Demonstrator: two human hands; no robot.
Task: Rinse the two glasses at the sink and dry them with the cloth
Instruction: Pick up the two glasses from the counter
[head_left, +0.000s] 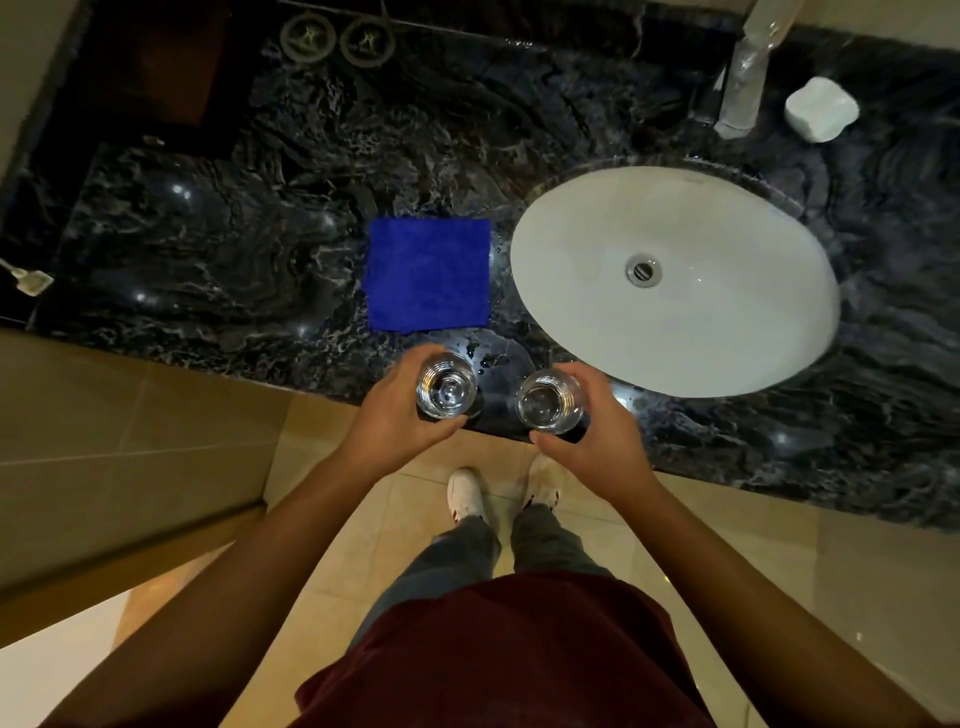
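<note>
Each hand grips one glass, left hand (400, 415) on the left glass (445, 385), right hand (592, 421) on the right glass (549, 401), both just before the sink (727, 364). The folded cloth (428, 274) lies beside the sink, seemingly unused; rinsing and drying probably both remain.

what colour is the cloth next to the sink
Solid bright blue cloth, seen clearly in the head view.

The worktop (260, 208) is seen in black stone veined with grey-white swirls. A solid bright blue cloth (428, 274) is laid on it. The sink (727, 338) is plain white. Both glasses (445, 385) (548, 401) are clear, ringed with fine ridges. The floor (332, 467) is tiled in beige.
</note>
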